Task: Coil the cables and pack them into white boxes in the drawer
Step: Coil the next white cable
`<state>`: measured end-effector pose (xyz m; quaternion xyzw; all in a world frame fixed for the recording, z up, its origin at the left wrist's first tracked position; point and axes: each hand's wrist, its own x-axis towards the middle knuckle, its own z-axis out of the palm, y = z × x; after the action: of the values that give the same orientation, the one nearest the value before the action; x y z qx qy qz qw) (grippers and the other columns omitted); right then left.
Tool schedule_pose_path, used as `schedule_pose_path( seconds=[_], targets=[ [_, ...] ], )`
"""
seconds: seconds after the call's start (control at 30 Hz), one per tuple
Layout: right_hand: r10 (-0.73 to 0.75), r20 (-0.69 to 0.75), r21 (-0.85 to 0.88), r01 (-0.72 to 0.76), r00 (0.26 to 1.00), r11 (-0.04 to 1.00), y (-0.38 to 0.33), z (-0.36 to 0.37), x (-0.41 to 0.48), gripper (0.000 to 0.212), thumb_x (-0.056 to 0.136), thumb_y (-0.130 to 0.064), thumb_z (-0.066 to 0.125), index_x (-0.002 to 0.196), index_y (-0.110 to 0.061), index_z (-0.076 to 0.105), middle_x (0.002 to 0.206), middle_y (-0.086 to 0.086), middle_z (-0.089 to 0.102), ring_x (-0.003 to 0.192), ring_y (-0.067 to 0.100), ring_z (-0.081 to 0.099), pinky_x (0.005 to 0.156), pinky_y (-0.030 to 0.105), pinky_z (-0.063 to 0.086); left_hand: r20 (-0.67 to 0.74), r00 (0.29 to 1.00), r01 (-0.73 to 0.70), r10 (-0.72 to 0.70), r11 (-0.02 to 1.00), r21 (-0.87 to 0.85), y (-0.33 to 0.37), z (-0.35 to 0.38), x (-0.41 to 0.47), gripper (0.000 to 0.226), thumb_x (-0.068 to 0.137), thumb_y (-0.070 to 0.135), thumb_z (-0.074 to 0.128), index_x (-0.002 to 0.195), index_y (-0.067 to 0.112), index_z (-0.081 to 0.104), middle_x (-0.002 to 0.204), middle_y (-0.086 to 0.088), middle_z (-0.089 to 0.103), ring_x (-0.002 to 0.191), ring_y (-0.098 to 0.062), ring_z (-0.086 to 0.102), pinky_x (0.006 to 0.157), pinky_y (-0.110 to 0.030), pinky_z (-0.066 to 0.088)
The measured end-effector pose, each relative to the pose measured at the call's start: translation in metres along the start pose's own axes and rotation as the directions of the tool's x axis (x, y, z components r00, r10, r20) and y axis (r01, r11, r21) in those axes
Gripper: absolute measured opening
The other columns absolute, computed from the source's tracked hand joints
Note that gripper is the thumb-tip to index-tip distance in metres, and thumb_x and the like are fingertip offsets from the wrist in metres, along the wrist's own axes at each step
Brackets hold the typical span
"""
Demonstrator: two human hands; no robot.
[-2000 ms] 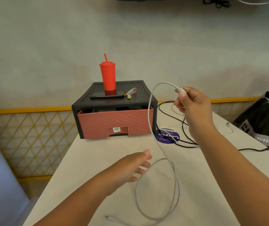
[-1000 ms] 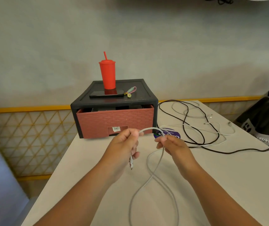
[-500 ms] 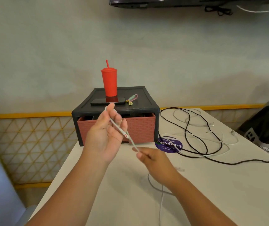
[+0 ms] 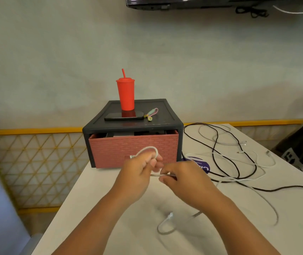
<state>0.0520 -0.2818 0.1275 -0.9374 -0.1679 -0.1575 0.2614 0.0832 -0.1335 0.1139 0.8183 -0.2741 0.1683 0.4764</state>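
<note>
- Head view: I am at the very start of the job, with the first loop of one white cable (image 4: 148, 147) formed and nothing packed as far as I can see.
- My left hand (image 4: 137, 173) has its fingers curled round that loop, which stands above the knuckles in front of the drawer (image 4: 110, 151); motion blur hides how many turns it holds.
- My right hand (image 4: 182, 179) pinches the straight run of the same cable just beside the left hand, between thumb and fingertips.
- Most of this cable is uncoiled. It trails toward the near edge of the table (image 4: 95, 208), and its free plug (image 4: 170, 216) lies on the surface below my wrists.
- A black cable (image 4: 215, 153) and several loose white cables (image 4: 238, 166) lie tangled together by the table's right edge, none of them coiled.
- The brick-patterned drawer sits in its black cabinet (image 4: 165, 124) at the far left of the table, nearly closed. I cannot see any white boxes through the gap at its top.
- A red tumbler (image 4: 125, 94), a phone (image 4: 124, 118) and a key strap (image 4: 152, 113) rest on the cabinet top.
- I judge what is left to be finishing this coil, opening the drawer, boxing the coil, then doing the same for each other cable.
</note>
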Motion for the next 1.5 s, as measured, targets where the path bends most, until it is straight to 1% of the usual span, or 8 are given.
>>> schedule_pose_path(
  seconds=[0.3,0.4,0.53,0.67,1.0,1.2,1.3,1.5],
  targets=[
    [-0.057,0.009,0.097,0.056,0.998,0.994,0.014,-0.025,0.016,0.020,0.078,-0.037,0.069,0.071,-0.018,0.068,0.069,-0.006,0.062,0.067,0.010,0.055,0.063,0.029,0.047,0.274,0.932,0.295,-0.236,0.935,-0.197,0.012,-0.002,0.000,0.031,0.092,0.034,0.053,0.073,0.013,0.067,0.047,0.013,0.044,0.050,-0.002,0.043,0.065,-0.023,0.045],
    [-0.086,-0.110,0.219,0.108,0.990,0.970,0.025,-0.018,0.022,0.049,0.075,-0.056,0.052,0.068,-0.010,0.064,0.054,-0.008,0.053,0.055,0.010,0.047,0.052,0.024,0.037,0.265,0.905,0.426,-0.334,0.675,-0.602,0.017,-0.009,0.001,0.030,0.084,0.027,0.053,0.060,0.014,0.065,0.039,0.009,0.026,0.037,-0.006,0.026,0.052,-0.024,0.042],
    [0.055,-0.205,0.378,0.027,0.977,0.925,0.042,0.006,0.032,0.061,0.077,-0.061,0.041,0.077,-0.003,0.061,0.051,-0.008,0.043,0.053,0.005,0.038,0.053,0.025,0.034,0.214,0.912,0.278,-0.349,0.143,-0.950,0.009,-0.018,0.006,0.029,0.073,0.034,0.058,0.057,0.010,0.064,0.034,0.008,0.025,0.028,-0.003,0.024,0.040,-0.018,0.039],
    [0.140,-0.188,0.475,-0.035,0.972,0.879,0.041,0.032,0.041,0.052,0.080,-0.057,0.040,0.080,-0.012,0.065,0.054,-0.010,0.049,0.053,0.001,0.041,0.052,0.019,0.035,0.127,0.950,0.128,-0.286,-0.014,-0.992,-0.001,-0.020,0.013,0.022,0.071,0.026,0.066,0.078,0.006,0.071,0.042,0.007,0.034,0.032,-0.003,0.032,0.050,-0.020,0.048],
    [0.010,0.234,0.415,-0.110,0.972,0.903,0.034,0.054,0.061,0.043,0.095,-0.034,0.047,0.088,0.008,0.056,0.055,-0.006,0.032,0.052,0.006,0.029,0.055,0.025,0.025,-0.129,0.904,-0.056,-0.409,0.186,-0.981,-0.021,-0.006,0.034,0.034,0.081,0.019,0.046,0.109,0.005,0.060,0.070,0.001,0.068,0.064,-0.007,0.066,0.081,-0.024,0.053],
    [0.021,0.408,0.336,-0.172,0.913,0.926,0.028,0.045,0.059,0.030,0.096,-0.031,0.047,0.123,-0.025,0.059,0.077,-0.031,0.060,0.070,-0.018,0.052,0.064,0.004,0.034,-0.217,0.905,-0.067,-0.366,0.381,-0.922,-0.024,0.010,0.039,0.033,0.095,0.004,0.033,0.125,0.006,0.047,0.092,-0.002,0.074,0.093,-0.013,0.069,0.074,-0.018,0.055],
    [0.015,0.450,0.284,-0.159,0.893,0.946,0.030,0.040,0.057,0.032,0.093,-0.031,0.052,0.125,-0.029,0.056,0.110,-0.014,0.060,0.098,-0.001,0.055,0.079,0.012,0.040,-0.296,0.914,-0.008,-0.278,0.717,-0.697,-0.031,0.017,0.039,0.038,0.098,0.006,0.033,0.132,0.022,0.042,0.098,0.012,0.073,0.102,-0.007,0.065,0.082,-0.026,0.052],
    [-0.070,0.524,0.414,-0.181,0.849,0.892,0.031,0.027,0.056,0.006,0.091,-0.016,0.055,0.093,-0.019,0.059,0.059,-0.009,0.045,0.039,-0.002,0.041,0.044,0.014,0.036,-0.090,0.995,-0.038,0.036,0.999,-0.019,-0.048,0.024,0.040,0.031,0.098,0.023,0.033,0.115,0.049,0.039,0.101,0.020,0.062,0.089,0.002,0.062,0.079,-0.017,0.050]
  ],
)
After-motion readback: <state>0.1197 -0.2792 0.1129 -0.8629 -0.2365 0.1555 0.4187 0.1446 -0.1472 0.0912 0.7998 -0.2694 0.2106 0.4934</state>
